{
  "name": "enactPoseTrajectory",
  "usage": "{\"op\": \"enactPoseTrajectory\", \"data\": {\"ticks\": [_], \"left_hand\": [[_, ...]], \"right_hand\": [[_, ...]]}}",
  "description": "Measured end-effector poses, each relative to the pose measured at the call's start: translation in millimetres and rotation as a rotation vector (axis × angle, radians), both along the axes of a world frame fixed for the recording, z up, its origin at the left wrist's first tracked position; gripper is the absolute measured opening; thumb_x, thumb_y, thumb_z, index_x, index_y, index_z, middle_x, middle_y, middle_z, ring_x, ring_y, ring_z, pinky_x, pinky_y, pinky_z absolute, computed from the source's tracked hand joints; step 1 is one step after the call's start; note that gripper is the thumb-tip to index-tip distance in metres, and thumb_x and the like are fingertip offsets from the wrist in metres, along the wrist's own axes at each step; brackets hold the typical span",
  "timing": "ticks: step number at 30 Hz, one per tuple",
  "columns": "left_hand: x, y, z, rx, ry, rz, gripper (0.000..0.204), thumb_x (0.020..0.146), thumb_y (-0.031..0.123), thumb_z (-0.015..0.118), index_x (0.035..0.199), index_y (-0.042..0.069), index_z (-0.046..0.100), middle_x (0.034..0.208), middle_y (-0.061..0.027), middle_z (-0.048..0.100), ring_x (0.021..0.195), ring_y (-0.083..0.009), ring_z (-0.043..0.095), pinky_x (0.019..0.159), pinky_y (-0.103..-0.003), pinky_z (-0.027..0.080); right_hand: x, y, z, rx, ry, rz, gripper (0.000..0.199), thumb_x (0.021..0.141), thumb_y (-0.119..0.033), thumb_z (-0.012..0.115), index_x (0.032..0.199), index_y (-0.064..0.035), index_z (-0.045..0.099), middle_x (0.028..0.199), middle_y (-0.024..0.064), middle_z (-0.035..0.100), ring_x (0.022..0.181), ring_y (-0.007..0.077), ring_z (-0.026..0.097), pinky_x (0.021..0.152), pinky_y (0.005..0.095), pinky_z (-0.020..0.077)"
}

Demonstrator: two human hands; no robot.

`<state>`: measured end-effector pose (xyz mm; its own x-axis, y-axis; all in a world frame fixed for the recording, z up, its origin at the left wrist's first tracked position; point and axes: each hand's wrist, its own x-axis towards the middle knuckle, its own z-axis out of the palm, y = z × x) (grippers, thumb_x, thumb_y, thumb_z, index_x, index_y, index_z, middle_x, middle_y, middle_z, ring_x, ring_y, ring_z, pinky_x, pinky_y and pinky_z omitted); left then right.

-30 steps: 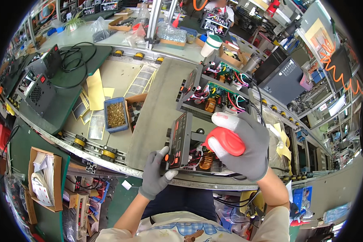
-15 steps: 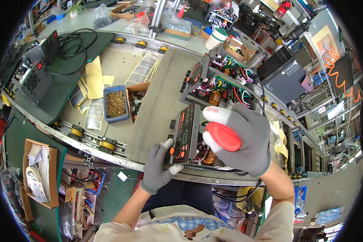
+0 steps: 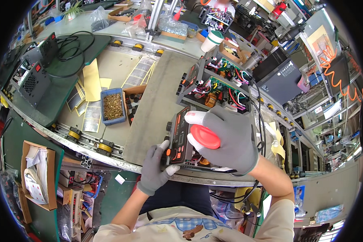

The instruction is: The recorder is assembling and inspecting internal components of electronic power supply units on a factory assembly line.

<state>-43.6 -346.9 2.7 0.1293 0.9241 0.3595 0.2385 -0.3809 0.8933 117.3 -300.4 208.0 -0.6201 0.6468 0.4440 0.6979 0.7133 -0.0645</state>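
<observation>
In front of me on the workbench sits an open electronic unit with a black front panel, which carries a small display and orange and black knobs. My left hand, in a grey glove with white fingertips, holds the panel's near end between thumb and fingers. My gloved right hand is closed round a tool with a rounded red handle, above the unit just behind the panel. The tool's working end is hidden under the hand. Coils and wires show partly below it.
Two similar open units stand just beyond. To the left are a blue bin of small brass-coloured parts, a carton of black parts and yellow sheets. Black cables run along the right. A person is at the far side.
My right hand has moved left with the red-handled tool, closer to the front panel. My left hand keeps its hold on the panel's near end. The whole view has shifted slightly.
</observation>
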Motion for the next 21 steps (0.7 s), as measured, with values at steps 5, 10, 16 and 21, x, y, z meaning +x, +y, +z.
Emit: {"op": "enactPoseTrajectory", "data": {"ticks": [5,10,16,21], "left_hand": [[0.9,-2.1,-3.6,0.065,-0.01,0.015,0.079,0.076,0.05,0.069,0.129,-0.003,0.045,0.104,-0.0187,0.051,0.095,-0.034,0.053,0.084,-0.039,0.044],[7.3,0.2,5.9,0.096,-0.011,0.008,0.073,0.085,0.048,0.058,0.134,-0.004,0.04,0.099,-0.0153,0.048,0.09,-0.0268,0.053,0.081,-0.036,0.044],[27.2,12.0,31.9,0.079,-0.071,0.068,0.067,0.087,0.04,0.059,0.135,-0.003,0.041,0.094,-0.016,0.049,0.082,-0.0266,0.05,0.076,-0.035,0.042],[32.6,23.1,48.5,-0.002,-0.01,0.118,0.062,0.088,0.037,0.057,0.134,-0.001,0.042,0.093,-0.0148,0.049,0.079,-0.0253,0.049,0.073,-0.033,0.041]], "right_hand": [[4.1,-5.4,4.3,0.033,-0.001,0.016,0.042,0.069,-0.023,0.072,0.109,-0.0173,0.061,0.075,0.0046,0.055,0.056,0.0243,0.056,0.049,0.0361,0.0414],[18.5,-17.7,15.8,0.056,0.013,-0.013,0.038,0.071,-0.022,0.073,0.107,-0.0151,0.064,0.074,0.0064,0.056,0.061,0.0242,0.058,0.052,0.0358,0.0434],[81.0,-59.9,15.9,-0.033,1.006,-0.357,0.061,0.077,-0.036,0.069,0.122,0.0018,0.052,0.095,0.0084,0.062,0.083,0.0166,0.06,0.076,0.0304,0.0494],[110.3,-82.6,-24.3,0.312,1.078,-0.515,0.069,0.081,-0.04,0.062,0.129,0.0046,0.041,0.088,0.0136,0.06,0.071,0.0179,0.058,0.072,0.031,0.0493]]}}
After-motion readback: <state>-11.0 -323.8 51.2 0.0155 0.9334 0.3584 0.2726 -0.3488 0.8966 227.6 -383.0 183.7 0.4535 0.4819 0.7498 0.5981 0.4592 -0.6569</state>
